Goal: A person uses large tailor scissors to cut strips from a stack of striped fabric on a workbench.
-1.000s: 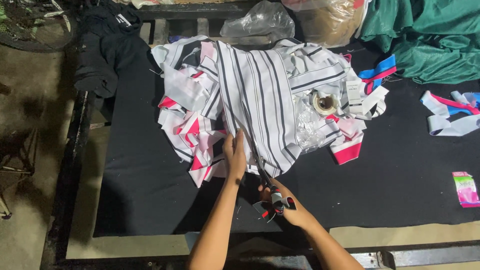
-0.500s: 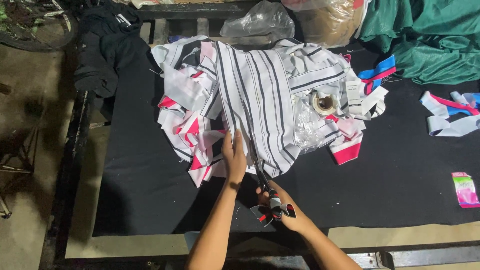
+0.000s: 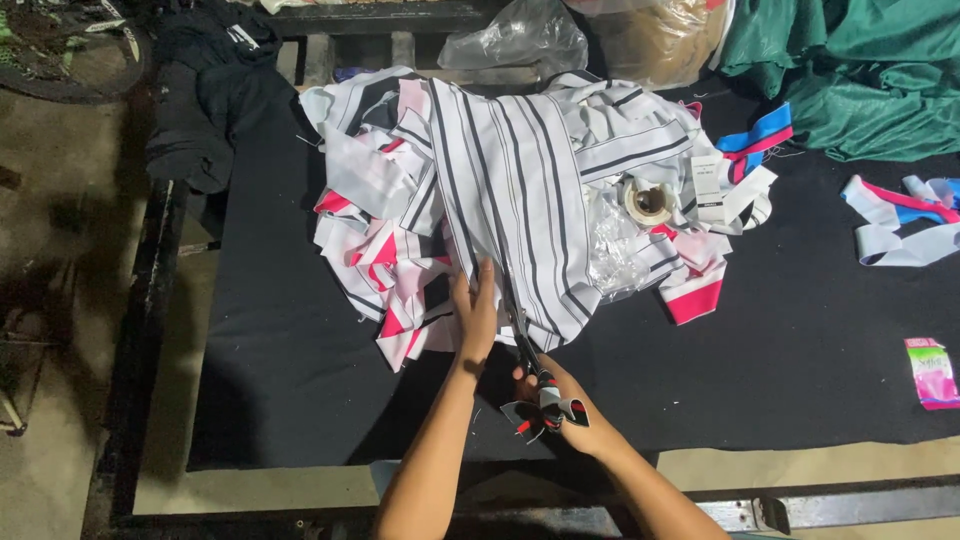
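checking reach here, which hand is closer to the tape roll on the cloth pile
Right. The right hand, gripping the scissors, lies below the tape roll; the left hand, flat on the striped fabric, sits farther left.

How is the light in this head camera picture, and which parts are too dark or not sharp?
Head view: light falls from above onto the striped cloth, which shows clearly; the floor at left lies in deep shadow, and the black clothes lose detail. The plastic bag carries soft glare. The left hand and right hand look slightly soft; the scissors are dim.
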